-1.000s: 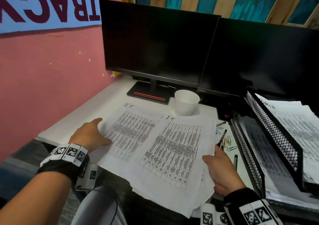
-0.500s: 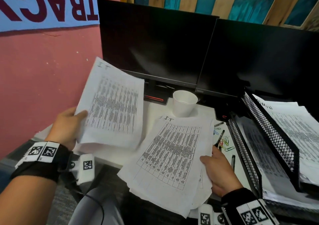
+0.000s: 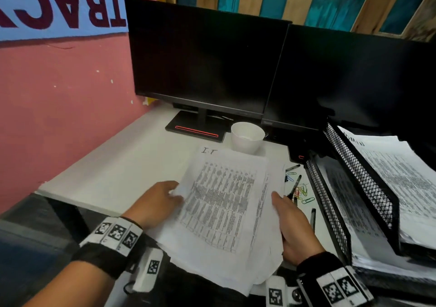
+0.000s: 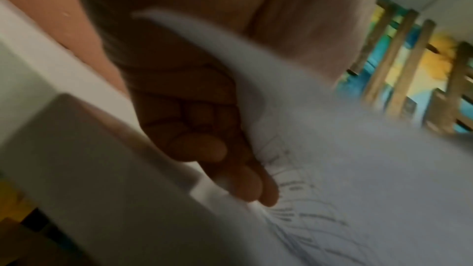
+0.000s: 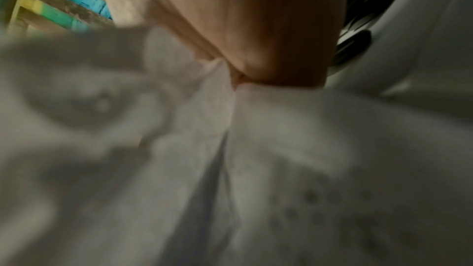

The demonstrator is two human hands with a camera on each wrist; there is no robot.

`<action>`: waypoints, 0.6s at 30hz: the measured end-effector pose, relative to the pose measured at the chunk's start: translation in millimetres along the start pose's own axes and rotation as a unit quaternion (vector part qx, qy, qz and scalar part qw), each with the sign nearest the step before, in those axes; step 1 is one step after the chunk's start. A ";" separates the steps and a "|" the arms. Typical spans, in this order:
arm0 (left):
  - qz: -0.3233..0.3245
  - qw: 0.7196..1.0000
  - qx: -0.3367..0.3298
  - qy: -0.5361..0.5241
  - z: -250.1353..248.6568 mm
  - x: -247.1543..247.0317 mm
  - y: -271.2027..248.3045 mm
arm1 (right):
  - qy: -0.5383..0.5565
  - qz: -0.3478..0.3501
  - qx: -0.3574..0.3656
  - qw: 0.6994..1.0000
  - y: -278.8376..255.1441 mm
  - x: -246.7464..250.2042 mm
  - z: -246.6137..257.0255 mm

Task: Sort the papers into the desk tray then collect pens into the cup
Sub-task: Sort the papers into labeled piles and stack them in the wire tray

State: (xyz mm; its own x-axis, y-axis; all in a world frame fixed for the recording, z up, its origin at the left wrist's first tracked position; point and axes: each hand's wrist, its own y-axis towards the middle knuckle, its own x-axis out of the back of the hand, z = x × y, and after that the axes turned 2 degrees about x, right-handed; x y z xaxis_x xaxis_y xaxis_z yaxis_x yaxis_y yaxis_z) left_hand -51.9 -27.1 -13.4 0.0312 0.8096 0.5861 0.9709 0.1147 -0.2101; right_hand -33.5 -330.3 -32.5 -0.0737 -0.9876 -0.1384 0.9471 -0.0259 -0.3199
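both hands are closed on the stack of papers (image 3: 224,203), which is held between them over the near edge of the white counter (image 3: 122,165). the left hand (image 3: 157,200) is clamped on the stack's left edge; in the left wrist view its fingers (image 4: 204,149) are curled under a sheet with the paper bent over them. the right hand (image 3: 292,226) grips the right edge, thumb on top; in the right wrist view the sheets are seen bunched against the hand, though the picture is blurred. the top sheet is printed with a table and marked "i.t" at its far end. the white cup (image 3: 247,137) stands just beyond the stack, near the monitor base. pens (image 3: 295,186) and coloured paper clips (image 3: 303,192) lie on the counter just right of the right hand, between it and the black mesh desk tray (image 3: 368,188), whose tiers already carry papers.
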 end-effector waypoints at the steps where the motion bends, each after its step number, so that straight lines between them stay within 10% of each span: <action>1: 0.008 1.000 -0.011 0.019 -2.2 -5.0 -2.1 | -0.023 0.015 0.011 1.000 -0.5 -1.2 -1.3; 14: 0.042 0.992 -0.060 -0.106 -19.4 2.2 -9.9 | -0.156 0.077 0.136 0.975 -36.1 -7.5 39.3; 18: -0.073 0.963 -0.141 -0.219 -47.5 17.5 -21.8 | -0.147 0.059 0.231 0.960 -49.0 -25.0 68.1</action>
State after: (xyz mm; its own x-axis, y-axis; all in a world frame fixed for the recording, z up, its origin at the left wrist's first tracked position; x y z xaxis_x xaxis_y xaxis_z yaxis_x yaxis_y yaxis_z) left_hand -61.3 -42.8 38.6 -0.1536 0.9690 0.1936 0.9852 0.1351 0.1057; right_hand -56.8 -314.9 50.4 0.0706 -0.9870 0.1446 0.9859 0.0911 0.1403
